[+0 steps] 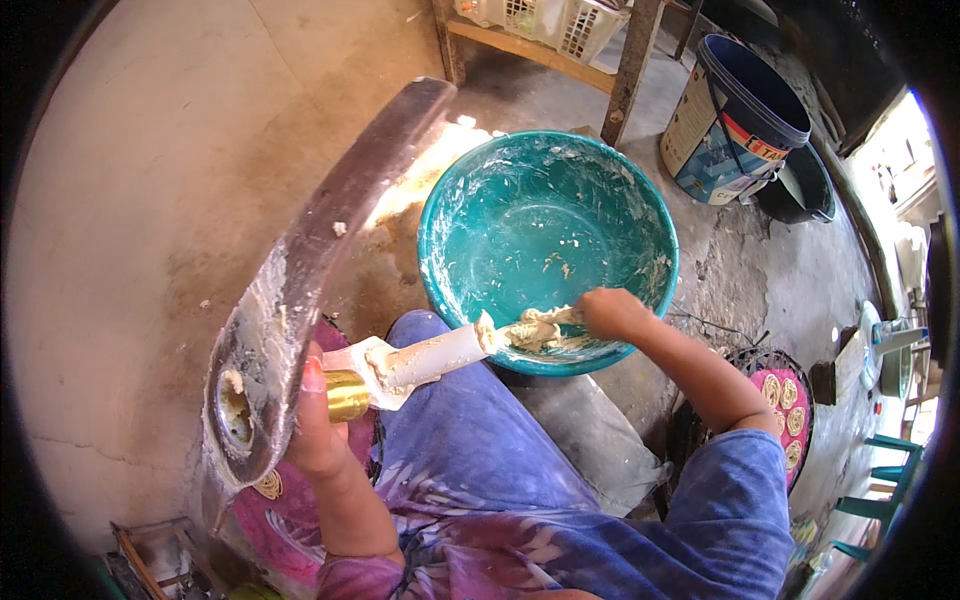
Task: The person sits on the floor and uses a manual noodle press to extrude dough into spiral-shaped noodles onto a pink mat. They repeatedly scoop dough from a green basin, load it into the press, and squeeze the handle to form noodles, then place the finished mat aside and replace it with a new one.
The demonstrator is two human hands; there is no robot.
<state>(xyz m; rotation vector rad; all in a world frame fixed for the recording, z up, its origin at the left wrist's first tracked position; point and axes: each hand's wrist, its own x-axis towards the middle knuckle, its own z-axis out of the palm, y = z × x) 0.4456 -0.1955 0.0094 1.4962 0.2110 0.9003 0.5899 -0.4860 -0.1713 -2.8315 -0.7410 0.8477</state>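
My right hand (612,315) is clenched on pale, lumpy dough (535,331) over a round teal plastic basin (673,255), probably so scraps drop inside, while my left hand (318,432) curls beside a shiny gold cylinder (348,396), its hold unclear.

Best way in: over the teal basin (540,220), open from above along its far half. Near rim's blocked: dough (540,330), R hand (612,315) & white tube (440,357) form a line there, w/ the knee (420,326) under the tube. Dark curved bar (370,165) cuts off the approach btwn basin & L wall (150,200); room behind it is prob. tight, hard to judge. Floor (715,245) R of basin is passable, bounded by bucket (725,125) far side & tray (772,425) near side. Wooden leg (633,70) stands just past far rim.
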